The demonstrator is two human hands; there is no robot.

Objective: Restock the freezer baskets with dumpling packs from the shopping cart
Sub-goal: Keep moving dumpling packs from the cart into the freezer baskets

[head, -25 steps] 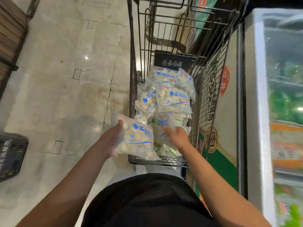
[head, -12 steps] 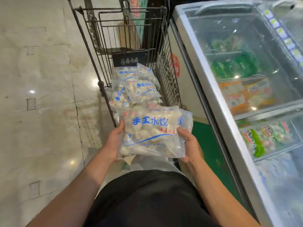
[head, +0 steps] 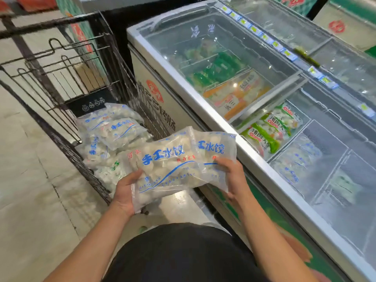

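- The left hand's fingers are curling round the near-left edge of the front pack, thumb lying on top.
- The right hand's fingers are clamping the second pack from the right side, thumb pressing on its face.
- The left hand and right hand are holding the two packs together, the front one overlapping the second.
- Both packs are hanging in the air between the cart and the freezer, just beside the freezer's near rim.
- More packs are lying piled in the bottom of the cart, to the left of the held ones.
- The freezer's glass lid is covering green and orange bags; nearer baskets are showing green-labelled bags and pale packs, blurred through the glass.
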